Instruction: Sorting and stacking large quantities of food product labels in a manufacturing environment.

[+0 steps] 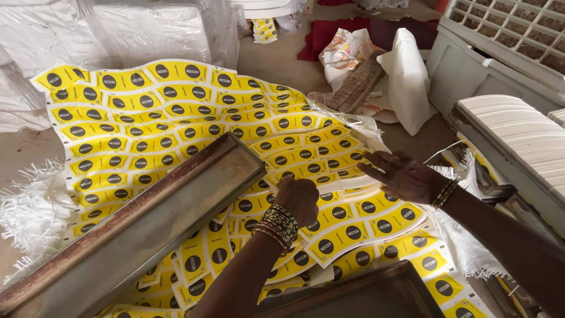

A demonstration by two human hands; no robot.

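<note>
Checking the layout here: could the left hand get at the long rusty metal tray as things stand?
Probably yes. The left hand rests on the yellow label sheets right beside the long rusty metal tray, and nothing lies between them.

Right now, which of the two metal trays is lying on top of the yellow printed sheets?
The long metal tray at left, running diagonally with rusty rims, beside the left hand. It rests on the yellow sheets. The dark tray at the bottom edge is only partly in view.
</note>
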